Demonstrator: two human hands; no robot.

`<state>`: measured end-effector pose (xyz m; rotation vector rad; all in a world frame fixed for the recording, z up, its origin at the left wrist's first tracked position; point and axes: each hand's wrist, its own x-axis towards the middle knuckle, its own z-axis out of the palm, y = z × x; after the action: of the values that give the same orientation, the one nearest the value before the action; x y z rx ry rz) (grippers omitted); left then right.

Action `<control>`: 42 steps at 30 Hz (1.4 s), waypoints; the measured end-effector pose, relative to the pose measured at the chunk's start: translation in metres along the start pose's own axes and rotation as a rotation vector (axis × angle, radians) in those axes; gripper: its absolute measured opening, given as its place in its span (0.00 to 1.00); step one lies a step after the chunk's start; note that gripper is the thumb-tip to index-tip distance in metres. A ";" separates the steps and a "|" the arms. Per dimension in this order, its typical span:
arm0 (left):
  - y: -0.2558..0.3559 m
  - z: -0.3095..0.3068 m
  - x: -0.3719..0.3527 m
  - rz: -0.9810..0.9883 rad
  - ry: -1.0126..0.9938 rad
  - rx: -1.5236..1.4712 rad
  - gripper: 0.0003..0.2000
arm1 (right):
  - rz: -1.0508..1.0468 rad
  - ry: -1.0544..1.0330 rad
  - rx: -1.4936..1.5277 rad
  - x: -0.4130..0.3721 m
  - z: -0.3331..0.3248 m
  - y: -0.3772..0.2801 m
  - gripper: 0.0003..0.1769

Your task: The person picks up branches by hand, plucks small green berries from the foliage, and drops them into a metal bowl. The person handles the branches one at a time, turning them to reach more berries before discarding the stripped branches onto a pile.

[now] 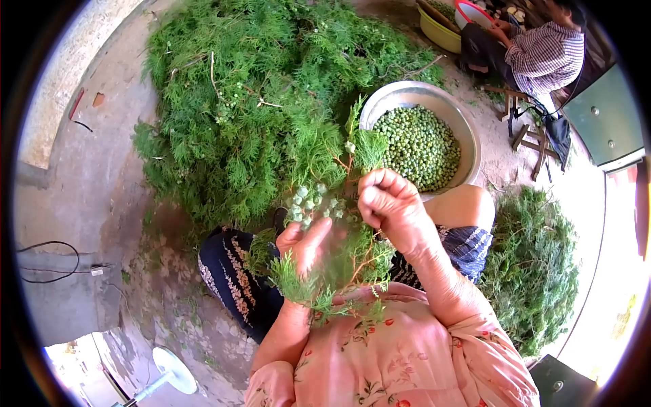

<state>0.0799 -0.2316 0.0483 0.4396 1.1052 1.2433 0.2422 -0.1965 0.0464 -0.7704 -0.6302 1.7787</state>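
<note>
My left hand is closed on an evergreen branch with feathery green sprays, held over my lap. A cluster of pale blue-green cones sits on the branch just above those fingers. To its right, my right hand is curled, thumb against the fingers, close to the branch's upper sprays. What is in that pinch, if anything, is hidden. Beyond my right hand stands a wide metal basin, partly filled with small round green cones.
A large heap of cut evergreen branches lies ahead and left; a smaller pile is at my right. At the upper right another person sits by a yellow tub, near a wooden stool. A fan stands lower left.
</note>
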 end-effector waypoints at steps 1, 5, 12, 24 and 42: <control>0.000 0.001 0.000 0.020 -0.009 -0.022 0.04 | -0.007 0.015 -0.199 -0.004 0.004 0.001 0.06; -0.007 0.005 0.002 0.095 -0.019 -0.038 0.03 | -0.413 -0.113 -0.873 -0.004 0.013 0.011 0.15; -0.015 -0.001 0.005 0.183 -0.009 0.070 0.03 | -0.466 -0.038 -1.024 -0.002 0.015 0.021 0.14; -0.005 -0.004 0.004 -0.033 0.069 0.027 0.05 | 0.084 0.078 -0.062 -0.002 0.018 0.007 0.07; -0.006 -0.004 0.002 -0.025 0.034 0.073 0.04 | 0.025 0.088 -0.587 0.001 0.017 0.020 0.05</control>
<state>0.0797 -0.2325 0.0409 0.4590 1.1847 1.1951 0.2167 -0.2024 0.0425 -1.2460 -1.1081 1.5784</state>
